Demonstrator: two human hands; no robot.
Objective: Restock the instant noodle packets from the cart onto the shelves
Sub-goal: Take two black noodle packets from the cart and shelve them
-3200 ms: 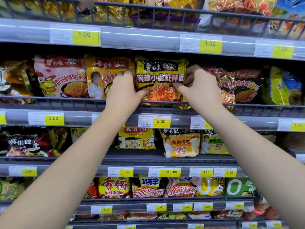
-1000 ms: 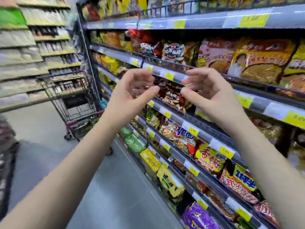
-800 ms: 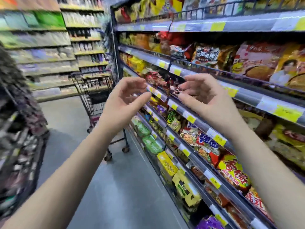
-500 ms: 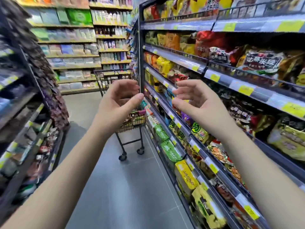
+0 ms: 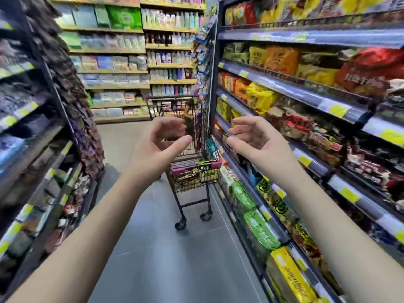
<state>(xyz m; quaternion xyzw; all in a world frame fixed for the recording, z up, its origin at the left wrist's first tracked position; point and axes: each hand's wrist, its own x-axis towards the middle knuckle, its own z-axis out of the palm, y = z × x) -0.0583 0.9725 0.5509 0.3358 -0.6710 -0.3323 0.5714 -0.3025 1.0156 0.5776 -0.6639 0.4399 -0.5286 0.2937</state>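
While both hands [image 5: 205,141] hover spread, empty, cart [image 5: 192,162] stands lengthwise down aisle, noodle packets [image 5: 194,171] inside.

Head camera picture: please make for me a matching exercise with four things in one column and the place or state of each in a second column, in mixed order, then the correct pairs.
Things:
1. left hand
2. cart
3. noodle packets
4. shelves

Places or states:
A. lying in the cart's basket
B. along the right side of the aisle, stocked
C. empty, fingers curled open, raised in front
D. standing on the grey floor ahead, beside the shelves

Pairs: 1-C, 2-D, 3-A, 4-B
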